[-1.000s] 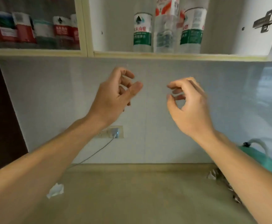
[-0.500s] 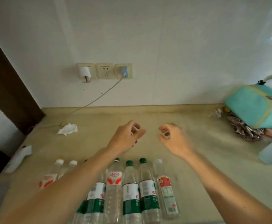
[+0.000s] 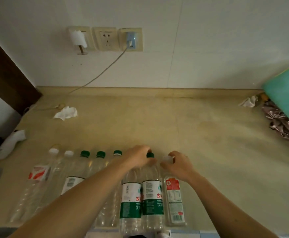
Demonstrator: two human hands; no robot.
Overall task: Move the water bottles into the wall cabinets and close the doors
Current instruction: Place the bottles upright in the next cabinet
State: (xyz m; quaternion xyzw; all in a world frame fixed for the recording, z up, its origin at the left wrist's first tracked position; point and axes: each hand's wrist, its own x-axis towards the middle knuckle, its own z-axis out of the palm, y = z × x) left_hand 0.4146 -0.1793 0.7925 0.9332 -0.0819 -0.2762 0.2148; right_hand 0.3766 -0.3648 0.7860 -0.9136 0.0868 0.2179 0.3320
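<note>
Several clear water bottles stand in a row along the near edge of the beige counter (image 3: 174, 127). My left hand (image 3: 138, 159) curls round the neck of a green-label bottle (image 3: 151, 198), whose dark green cap shows beside the fingers. A second green-label bottle (image 3: 130, 200) stands under that hand, its cap hidden. My right hand (image 3: 178, 164) grips the white-capped neck of the red-label bottle (image 3: 174, 200) at the row's right end. More bottles (image 3: 71, 182) stand to the left, untouched. The wall cabinets are out of view.
A crumpled tissue (image 3: 65, 113) lies at the back left, near a charger cable (image 3: 95, 77) running from the wall sockets (image 3: 106, 39). A teal bag (image 3: 286, 93) and shiny crumpled wrappers (image 3: 281, 122) sit at the right. A white object (image 3: 10, 143) lies at the left edge.
My view dropped from the open cabinets to the counter. Both hands came down from the wall to the bottle row and closed on bottle necks.
</note>
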